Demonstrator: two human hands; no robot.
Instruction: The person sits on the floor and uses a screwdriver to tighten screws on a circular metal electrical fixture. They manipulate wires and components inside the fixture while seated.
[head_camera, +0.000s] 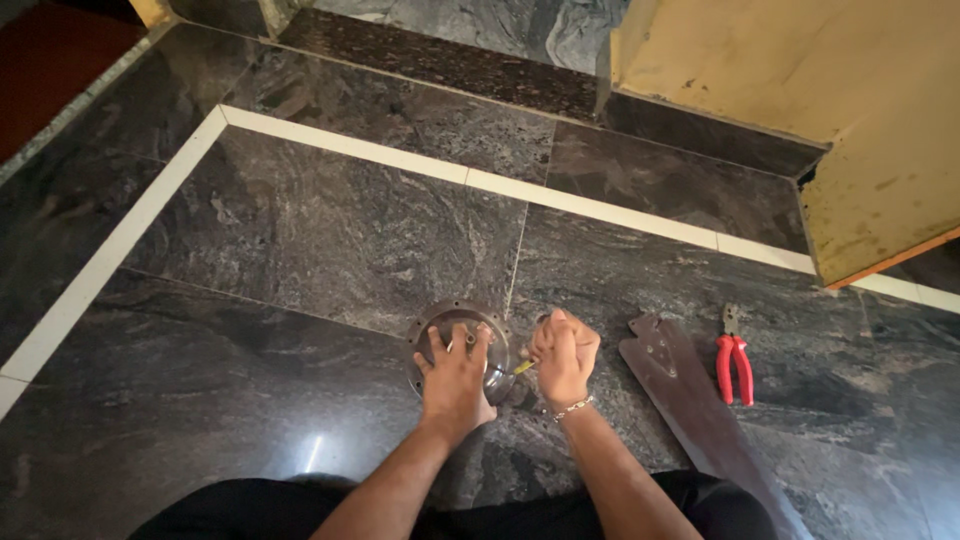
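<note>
View from above of a person seated on a dark polished stone floor (300, 230), crossed by a pale inlaid strip (400, 158) that turns a corner at upper left. At upper right, a yellow-painted wall (800, 60) meets a raised dark stone step (440, 60). To the right of the hands, a long dark fan blade (690, 400) lies flat, its rounded end with mounting holes pointing away from the person; just beside it, and apart from it, a pair of red-handled pliers (734, 362) lies with the jaws pointing away. Neither object lies between the hands and the work; nothing covers the floor in front of them.

A round metal fan hub (456, 340), dish-like with holes around its rim, rests on the floor directly ahead of the person. What lies inside it is largely hidden by the hands. The left hand (455, 380) lies spread across the top of the hub, fingers splayed and pressing down on it. The right hand (563, 355) is closed in a fist around a yellow-handled screwdriver (522, 368), whose short visible length runs from the fist toward the hub's right edge; its tip is hidden. A bracelet (573, 407) circles the right wrist.
</note>
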